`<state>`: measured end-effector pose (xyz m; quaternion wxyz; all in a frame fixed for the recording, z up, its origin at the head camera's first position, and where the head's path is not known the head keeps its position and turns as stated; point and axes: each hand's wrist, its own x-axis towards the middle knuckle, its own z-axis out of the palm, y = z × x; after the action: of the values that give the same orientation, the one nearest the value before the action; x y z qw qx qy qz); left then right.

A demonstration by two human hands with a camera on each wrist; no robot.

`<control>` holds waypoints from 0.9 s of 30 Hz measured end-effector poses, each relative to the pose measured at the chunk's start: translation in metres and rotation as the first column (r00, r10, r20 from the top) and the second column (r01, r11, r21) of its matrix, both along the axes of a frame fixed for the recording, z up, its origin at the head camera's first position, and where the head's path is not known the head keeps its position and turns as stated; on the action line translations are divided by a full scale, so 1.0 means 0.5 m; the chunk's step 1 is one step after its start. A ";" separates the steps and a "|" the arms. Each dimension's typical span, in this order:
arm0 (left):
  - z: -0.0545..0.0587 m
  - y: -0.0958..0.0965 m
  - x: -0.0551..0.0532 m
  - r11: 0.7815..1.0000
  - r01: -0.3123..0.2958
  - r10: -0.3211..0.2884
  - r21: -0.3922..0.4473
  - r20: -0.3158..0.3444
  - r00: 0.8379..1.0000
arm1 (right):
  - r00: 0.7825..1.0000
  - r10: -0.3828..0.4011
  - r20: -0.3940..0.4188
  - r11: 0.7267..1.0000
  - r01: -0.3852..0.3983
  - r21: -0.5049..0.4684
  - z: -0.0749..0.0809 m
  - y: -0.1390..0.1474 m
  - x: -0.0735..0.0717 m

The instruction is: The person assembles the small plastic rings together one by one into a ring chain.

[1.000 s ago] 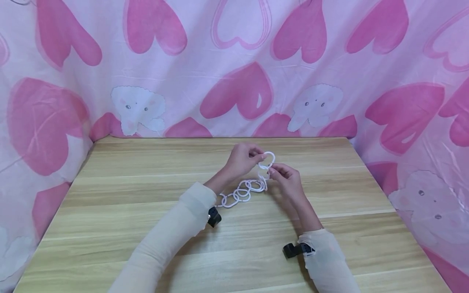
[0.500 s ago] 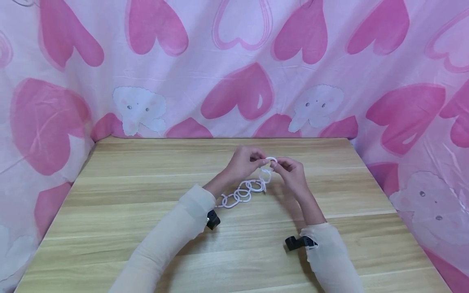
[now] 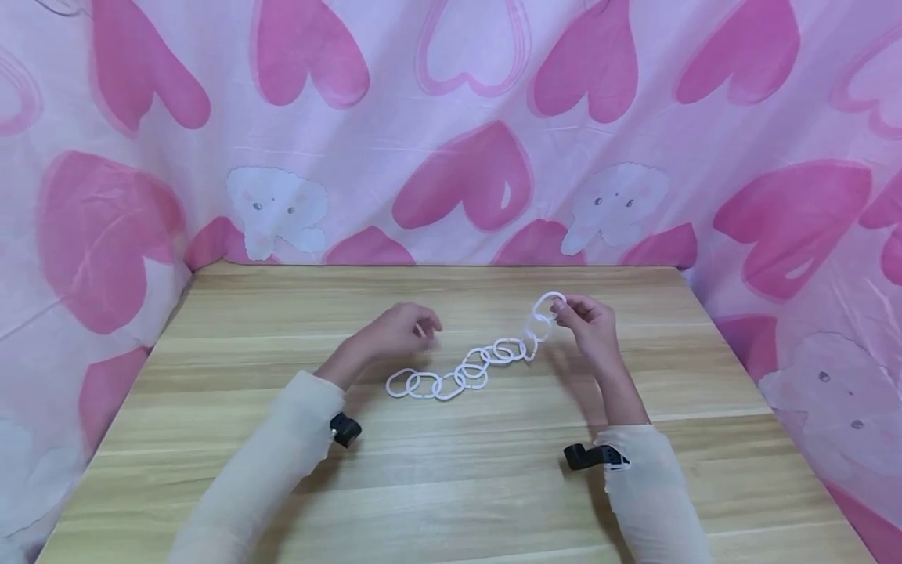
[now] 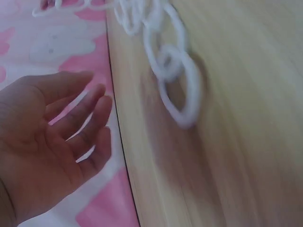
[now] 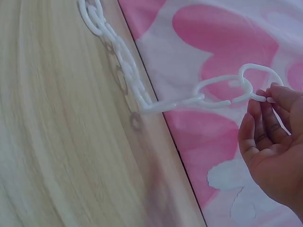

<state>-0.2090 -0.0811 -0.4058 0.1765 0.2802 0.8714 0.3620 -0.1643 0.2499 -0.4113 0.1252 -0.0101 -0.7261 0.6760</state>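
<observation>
A chain of white plastic links lies in a wavy line across the middle of the table, its right part lifted. My right hand pinches the end link between thumb and fingers, and a few links slope down from it to the table. In the right wrist view small gaps show in the links near the fingers. My left hand hovers above and to the left of the chain's left end, holding nothing. Its fingers are loosely bent and apart from the chain in the left wrist view.
The wooden table reaches back to a pink curtain with hearts, which also hangs along both sides. Black wrist cameras sit on both sleeves.
My left hand has let go of the end link and moved left and toward me. My right hand has shifted slightly right with the link, and the chain's left end is now uncovered.
</observation>
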 end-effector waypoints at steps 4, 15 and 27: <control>-0.009 -0.039 0.014 0.994 0.008 -0.002 -0.109 0.057 0.998 | 0.999 -0.031 0.019 1.000 0.031 -0.007 -0.002 0.018 -0.005; -0.038 -0.080 0.020 0.987 -0.025 0.039 -0.157 0.090 0.995 | 0.976 -0.097 0.194 0.987 0.120 -0.109 -0.044 0.115 -0.032; -0.040 -0.117 0.007 0.977 -0.085 0.093 -0.197 0.034 0.995 | 0.909 -0.213 0.359 0.975 0.220 0.021 -0.098 0.196 -0.035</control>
<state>-0.2056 -0.1396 -0.4259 0.2053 0.2144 0.9104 0.2883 -0.1817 0.3480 -0.4603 0.0644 -0.2151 -0.7244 0.6517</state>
